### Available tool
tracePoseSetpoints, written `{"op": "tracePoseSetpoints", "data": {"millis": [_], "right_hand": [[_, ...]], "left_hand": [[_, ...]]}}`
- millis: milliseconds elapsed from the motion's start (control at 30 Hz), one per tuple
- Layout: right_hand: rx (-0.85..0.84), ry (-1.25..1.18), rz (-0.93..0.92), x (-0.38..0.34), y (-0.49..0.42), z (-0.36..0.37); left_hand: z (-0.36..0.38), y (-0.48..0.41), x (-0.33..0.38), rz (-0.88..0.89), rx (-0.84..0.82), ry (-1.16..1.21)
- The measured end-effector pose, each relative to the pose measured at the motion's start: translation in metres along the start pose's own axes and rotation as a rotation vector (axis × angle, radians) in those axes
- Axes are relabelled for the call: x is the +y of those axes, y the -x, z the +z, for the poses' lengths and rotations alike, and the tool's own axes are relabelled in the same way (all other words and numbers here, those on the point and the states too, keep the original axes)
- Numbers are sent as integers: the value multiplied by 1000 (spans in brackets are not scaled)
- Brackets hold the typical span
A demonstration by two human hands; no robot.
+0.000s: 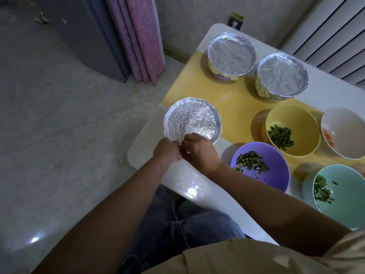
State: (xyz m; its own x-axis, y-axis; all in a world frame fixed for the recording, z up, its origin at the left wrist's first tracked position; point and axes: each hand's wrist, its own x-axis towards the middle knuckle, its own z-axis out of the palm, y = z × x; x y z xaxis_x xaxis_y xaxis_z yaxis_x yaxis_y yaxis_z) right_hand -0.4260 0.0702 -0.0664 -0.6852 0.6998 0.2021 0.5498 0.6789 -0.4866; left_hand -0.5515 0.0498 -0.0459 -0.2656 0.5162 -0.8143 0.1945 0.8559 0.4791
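Note:
A bowl covered with crinkled aluminium foil (pixel 192 117) stands at the near left corner of the white table (pixel 207 184). My left hand (pixel 166 149) and my right hand (pixel 199 150) meet at the bowl's near rim. The fingers of both hands are curled and pinch the foil's edge there. Two other foil-covered bowls stand at the back, one on the left (pixel 231 54) and one on the right (pixel 282 75). The fingertips themselves are hidden behind the backs of the hands.
Open bowls stand to the right: a purple one (pixel 276 175) and a yellow one (pixel 296 119) with chopped greens, a teal one (pixel 347 190) with greens, a white one (pixel 343 127) with orange bits. A yellow mat (pixel 233 95) crosses the table. Floor and pink curtain (pixel 138 36) lie left.

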Motion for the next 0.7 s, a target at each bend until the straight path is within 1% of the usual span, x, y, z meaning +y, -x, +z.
{"op": "tracePoseSetpoints", "data": {"millis": [33, 100, 167, 233, 300, 367, 500, 567, 700], "right_hand": [[-2, -7, 4, 0, 0, 0], [-4, -24, 0, 1, 0, -2], [-33, -39, -14, 4, 2, -9], [-71, -7, -36, 10, 8, -14], [-105, 26, -25, 17, 12, -17], [-93, 40, -26, 19, 13, -16], [-64, 60, -88, 18, 10, -10], [-50, 69, -98, 16, 8, -8], [-34, 57, -79, 12, 6, -5]], "left_hand": [[-2, -1, 0, -9, -23, 59], [-8, -5, 1, 30, -23, 115], [-14, -5, 4, 52, -31, 84], [-22, -3, 9, 79, -47, 20], [-28, -4, 11, 95, -62, 5], [-30, -6, 11, 101, -51, 19], [-26, -9, 4, 106, 37, 20], [-24, -8, 1, 75, 64, 41], [-13, -2, -2, 49, 29, 76]]}}
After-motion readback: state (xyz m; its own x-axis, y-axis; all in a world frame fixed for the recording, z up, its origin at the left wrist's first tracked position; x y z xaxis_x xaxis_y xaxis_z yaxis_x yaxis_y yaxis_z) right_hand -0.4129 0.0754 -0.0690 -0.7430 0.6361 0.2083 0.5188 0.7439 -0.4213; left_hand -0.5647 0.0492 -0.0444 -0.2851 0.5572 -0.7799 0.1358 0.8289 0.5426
